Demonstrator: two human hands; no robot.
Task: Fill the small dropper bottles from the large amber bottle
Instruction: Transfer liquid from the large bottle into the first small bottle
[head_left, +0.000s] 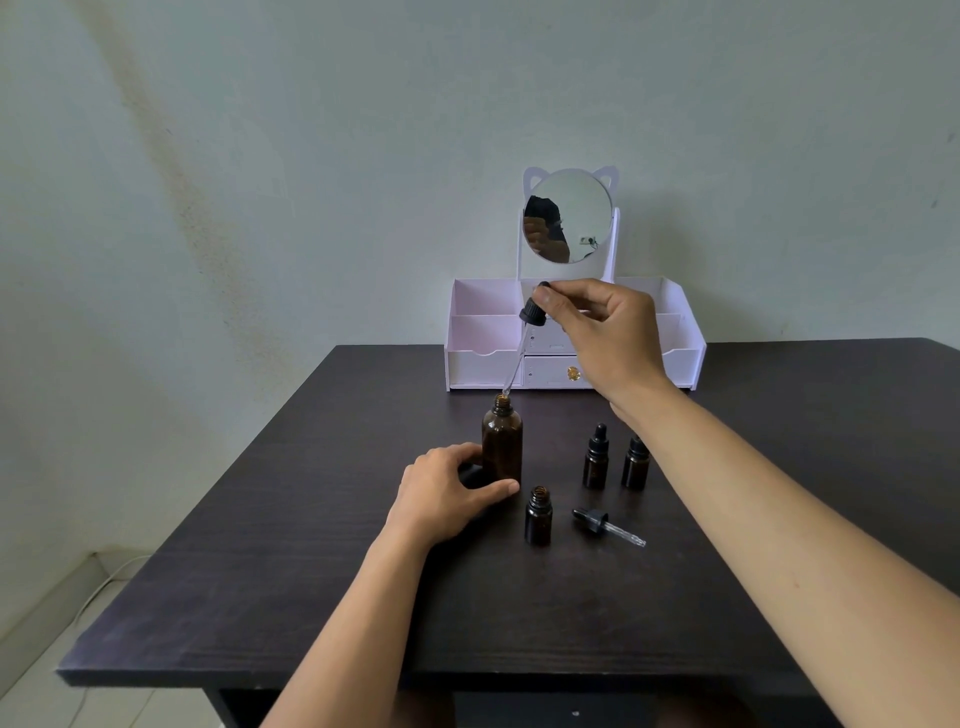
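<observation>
Dropper (533, 314) in right hand (605, 332) — above amber bottle (502, 441) (left hand (447, 488) grips).

A person's left hand (452, 493) and right hand (602, 332) are bare, seen from a head-worn camera. The left forearm (363, 613) and right forearm (779, 519) are uncovered along their whole visible length, from the frame's lower edge to the wrists. The thumbnails that show are plain and cut short. In the round mirror (569, 218) a reflection shows a hand below a dark shape, too small to tell as clothing, hair or gear.
</observation>
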